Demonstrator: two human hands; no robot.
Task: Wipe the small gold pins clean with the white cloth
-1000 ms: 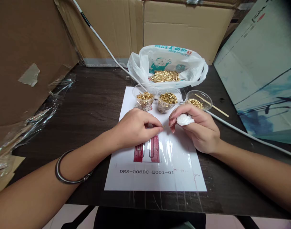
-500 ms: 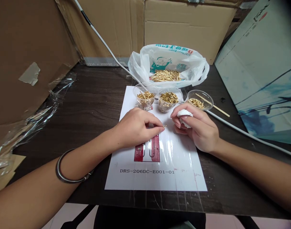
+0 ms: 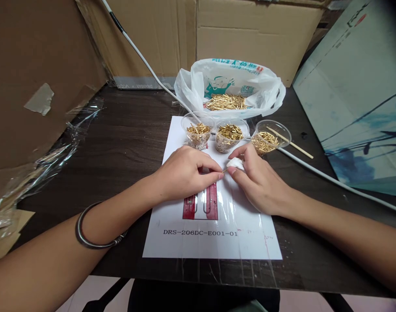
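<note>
My left hand point(image 3: 191, 172) pinches a small gold pin point(image 3: 225, 170) between thumb and forefinger, above the printed sheet point(image 3: 211, 247). Close on its right, my right hand point(image 3: 258, 180) holds a crumpled white tissue point(image 3: 235, 163), with the thumb tip at the pin's free end. Behind the hands stand three clear cups of small gold pieces: the left cup point(image 3: 198, 135), the middle cup point(image 3: 229, 137) and the right cup point(image 3: 266, 141). My left hand partly covers the red picture point(image 3: 211, 210) on the sheet.
A white plastic bag point(image 3: 191, 93) with many gold pins point(image 3: 226, 102) lies open behind the cups. A wooden stick point(image 3: 298, 148) rests by the right cup. A white cable point(image 3: 341, 184) crosses the dark table point(image 3: 126, 130). Cardboard walls point(image 3: 256, 43) stand around it.
My right hand has moved left with the tissue, bringing it to the pin in my left hand. More of the right cup now shows. My left hand has stayed in place.
</note>
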